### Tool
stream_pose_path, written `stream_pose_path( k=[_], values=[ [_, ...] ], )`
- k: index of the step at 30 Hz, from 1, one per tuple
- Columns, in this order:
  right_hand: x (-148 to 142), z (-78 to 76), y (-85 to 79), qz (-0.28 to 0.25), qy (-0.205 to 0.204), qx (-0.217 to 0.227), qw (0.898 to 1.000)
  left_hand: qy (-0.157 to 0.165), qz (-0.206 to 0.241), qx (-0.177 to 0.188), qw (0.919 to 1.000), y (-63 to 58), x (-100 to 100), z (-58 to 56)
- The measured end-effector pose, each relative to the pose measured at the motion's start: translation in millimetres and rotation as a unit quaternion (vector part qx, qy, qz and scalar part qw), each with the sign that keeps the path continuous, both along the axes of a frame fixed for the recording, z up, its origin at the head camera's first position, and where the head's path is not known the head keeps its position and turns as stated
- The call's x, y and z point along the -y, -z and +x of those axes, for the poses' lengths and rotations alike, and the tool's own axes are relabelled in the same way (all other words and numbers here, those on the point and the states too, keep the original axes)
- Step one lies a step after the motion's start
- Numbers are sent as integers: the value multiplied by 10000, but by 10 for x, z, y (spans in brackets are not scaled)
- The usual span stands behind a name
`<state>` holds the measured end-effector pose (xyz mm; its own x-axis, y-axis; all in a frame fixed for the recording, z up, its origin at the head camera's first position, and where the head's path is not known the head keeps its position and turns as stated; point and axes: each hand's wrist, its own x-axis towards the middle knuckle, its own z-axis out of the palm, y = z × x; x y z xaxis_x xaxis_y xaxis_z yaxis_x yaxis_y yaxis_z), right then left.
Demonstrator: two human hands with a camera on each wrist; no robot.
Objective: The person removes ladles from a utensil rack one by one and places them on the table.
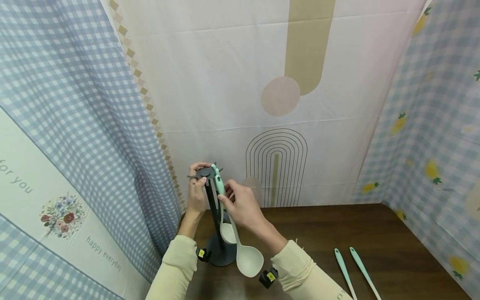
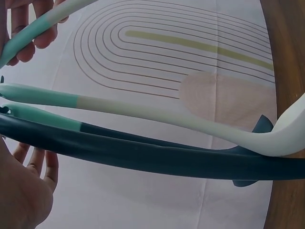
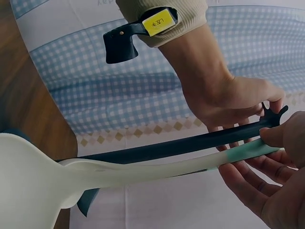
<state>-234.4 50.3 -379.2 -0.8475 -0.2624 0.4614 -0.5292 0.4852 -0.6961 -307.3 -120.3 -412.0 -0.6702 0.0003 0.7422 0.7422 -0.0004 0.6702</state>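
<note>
My left hand [image 1: 197, 196] grips the top of a dark utensil stand [image 1: 212, 204], with the thumb on its hooked head. In my right hand [image 1: 245, 206] is a ladle [image 1: 249, 261] with a cream bowl and a mint handle, pinched between thumb and fingers. The handle's upper end is right at the stand's hooks. Behind it hangs a second cream utensil [image 2: 143, 109] with a mint handle top. In the left wrist view a dark utensil [image 2: 157, 140] with a mint top hangs along the pole.
Two mint-handled utensils [image 1: 345, 271] lie on the brown table [image 1: 300, 233] at the right. A white patterned cloth [image 1: 210, 83] hangs behind the stand. Blue checked curtains [image 1: 93, 83] close off both sides.
</note>
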Motion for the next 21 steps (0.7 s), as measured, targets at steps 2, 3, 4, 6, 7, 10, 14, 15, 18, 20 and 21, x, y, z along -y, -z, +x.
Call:
stream_pose_path(
  k=[2,3,4,6,7,10,14,15,18,20,21],
  values=[
    [-2,0,1,17,15,-15,10000,0,-16,35,10000,4,1,7],
    [-3,0,3,20,24,-6,10000,-11,-39,59,10000,4,0,14],
    [-4,0,6,28,39,4,10000,-15,-55,78,10000,6,0,16],
    [-6,-2,13,31,66,22,10000,-52,-103,100,9999,6,0,27],
    [-7,-4,17,22,75,28,10000,-61,-105,114,9999,3,-2,33],
    [-13,-4,21,-60,76,29,9999,-84,-119,154,9998,-6,-2,36],
    [-10,7,20,-152,62,-9,9999,-115,-78,159,9998,-3,8,30],
    [-8,10,23,-171,58,-8,9998,-124,-70,150,9998,0,10,31],
    [-6,19,35,-217,75,9,9997,-123,-41,128,9998,2,12,38],
    [-10,27,39,-250,98,9,9996,-115,-53,119,9998,-3,6,43],
    [-14,31,40,-266,109,1,9996,-107,-58,123,9999,-5,2,44]
  ],
)
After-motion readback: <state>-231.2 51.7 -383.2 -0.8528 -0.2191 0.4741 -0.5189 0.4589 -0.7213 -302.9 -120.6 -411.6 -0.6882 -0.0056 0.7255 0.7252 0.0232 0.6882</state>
